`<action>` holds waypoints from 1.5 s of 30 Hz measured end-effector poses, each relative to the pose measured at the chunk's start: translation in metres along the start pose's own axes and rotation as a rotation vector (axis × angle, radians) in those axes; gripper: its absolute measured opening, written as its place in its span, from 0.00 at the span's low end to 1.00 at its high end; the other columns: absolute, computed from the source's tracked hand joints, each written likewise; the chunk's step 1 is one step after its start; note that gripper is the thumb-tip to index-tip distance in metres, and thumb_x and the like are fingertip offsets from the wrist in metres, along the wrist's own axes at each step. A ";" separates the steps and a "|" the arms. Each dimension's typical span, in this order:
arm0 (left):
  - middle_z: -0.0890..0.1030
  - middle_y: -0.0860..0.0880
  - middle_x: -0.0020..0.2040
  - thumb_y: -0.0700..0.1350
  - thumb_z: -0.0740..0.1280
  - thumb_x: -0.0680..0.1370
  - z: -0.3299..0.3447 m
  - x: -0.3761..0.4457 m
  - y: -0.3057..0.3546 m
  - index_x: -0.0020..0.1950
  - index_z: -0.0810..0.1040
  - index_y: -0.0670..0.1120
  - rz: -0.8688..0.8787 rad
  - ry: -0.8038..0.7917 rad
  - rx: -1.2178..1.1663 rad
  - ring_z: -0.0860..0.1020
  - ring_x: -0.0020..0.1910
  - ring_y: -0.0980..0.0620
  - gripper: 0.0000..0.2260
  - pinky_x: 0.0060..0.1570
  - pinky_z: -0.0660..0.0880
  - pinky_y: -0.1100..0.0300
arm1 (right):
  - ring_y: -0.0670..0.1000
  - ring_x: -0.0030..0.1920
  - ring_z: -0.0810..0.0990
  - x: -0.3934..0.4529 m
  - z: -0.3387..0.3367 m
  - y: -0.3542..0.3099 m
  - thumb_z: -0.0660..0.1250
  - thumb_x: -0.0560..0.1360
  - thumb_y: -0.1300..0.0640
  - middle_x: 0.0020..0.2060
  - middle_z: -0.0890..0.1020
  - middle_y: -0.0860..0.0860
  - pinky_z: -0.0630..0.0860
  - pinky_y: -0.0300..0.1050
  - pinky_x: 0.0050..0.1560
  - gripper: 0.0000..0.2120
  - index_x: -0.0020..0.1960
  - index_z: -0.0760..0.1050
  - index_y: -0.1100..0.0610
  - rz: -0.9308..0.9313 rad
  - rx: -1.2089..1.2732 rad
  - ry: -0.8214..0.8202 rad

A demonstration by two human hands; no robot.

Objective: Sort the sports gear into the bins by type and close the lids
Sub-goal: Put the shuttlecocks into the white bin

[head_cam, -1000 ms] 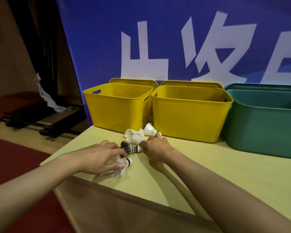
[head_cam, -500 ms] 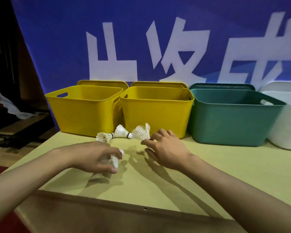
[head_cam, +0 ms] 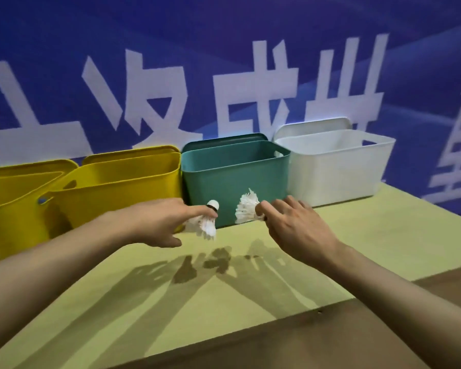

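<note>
A white feathered shuttlecock [head_cam: 206,222] is pinched in the left hand [head_cam: 155,222] fingers, cork up. Another white feathered shuttlecock [head_cam: 246,207] is held at the right hand [head_cam: 296,231] fingertips, before the green plastic bin [head_cam: 234,179].

Left hand [head_cam: 155,222], frame centre-left, raised above table [head_cam: 383,235]; fingers [head_cam: 197,213] pinch a shuttlecock [head_cam: 208,222], cork up. Right hand [head_cam: 296,233], centre-right, pinches a second shuttlecock [head_cam: 246,207], feathers pointing left. Both in front of green bin [head_cam: 224,182]. Two yellow bins [head_cam: 123,190] at left, white bin [head_cam: 336,169] at right. All bins open, lids propped behind. Blue banner [head_cam: 224,49] fills top.
</note>
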State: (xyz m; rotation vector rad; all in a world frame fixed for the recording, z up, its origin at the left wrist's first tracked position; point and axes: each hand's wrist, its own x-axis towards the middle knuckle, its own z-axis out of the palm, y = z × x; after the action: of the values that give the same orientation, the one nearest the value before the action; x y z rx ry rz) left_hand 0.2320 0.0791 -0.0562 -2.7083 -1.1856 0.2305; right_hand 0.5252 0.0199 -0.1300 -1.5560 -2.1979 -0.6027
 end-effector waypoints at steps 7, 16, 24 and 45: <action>0.76 0.52 0.42 0.47 0.66 0.81 -0.012 0.083 0.061 0.74 0.54 0.69 0.093 0.196 0.180 0.75 0.39 0.50 0.30 0.33 0.72 0.55 | 0.53 0.50 0.73 -0.040 -0.007 0.071 0.55 0.83 0.50 0.52 0.80 0.48 0.74 0.51 0.51 0.14 0.67 0.64 0.48 0.127 0.017 -0.003; 0.82 0.48 0.44 0.54 0.59 0.83 -0.011 0.127 0.081 0.71 0.60 0.65 0.093 0.244 0.170 0.79 0.40 0.46 0.17 0.37 0.74 0.54 | 0.55 0.50 0.76 -0.015 -0.014 0.145 0.60 0.80 0.50 0.52 0.83 0.49 0.74 0.51 0.43 0.17 0.68 0.68 0.50 0.252 0.051 0.135; 0.83 0.50 0.52 0.47 0.64 0.84 -0.035 0.148 0.073 0.71 0.67 0.63 0.058 0.238 0.243 0.79 0.43 0.52 0.18 0.38 0.78 0.57 | 0.64 0.64 0.74 0.129 -0.028 0.213 0.63 0.82 0.48 0.63 0.80 0.58 0.74 0.63 0.60 0.21 0.73 0.68 0.51 0.464 -0.063 0.083; 0.76 0.50 0.72 0.44 0.64 0.83 -0.128 0.283 0.101 0.76 0.67 0.61 0.147 0.238 0.067 0.78 0.63 0.48 0.23 0.62 0.77 0.49 | 0.53 0.55 0.75 0.001 -0.009 0.166 0.57 0.81 0.46 0.60 0.80 0.47 0.78 0.51 0.50 0.14 0.62 0.77 0.45 0.247 -0.025 -0.064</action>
State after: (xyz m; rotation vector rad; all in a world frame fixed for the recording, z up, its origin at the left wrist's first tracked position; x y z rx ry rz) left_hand 0.5201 0.2078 0.0255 -2.6751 -0.8990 -0.0322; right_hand 0.6832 0.0648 -0.1016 -1.8473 -2.0056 -0.5118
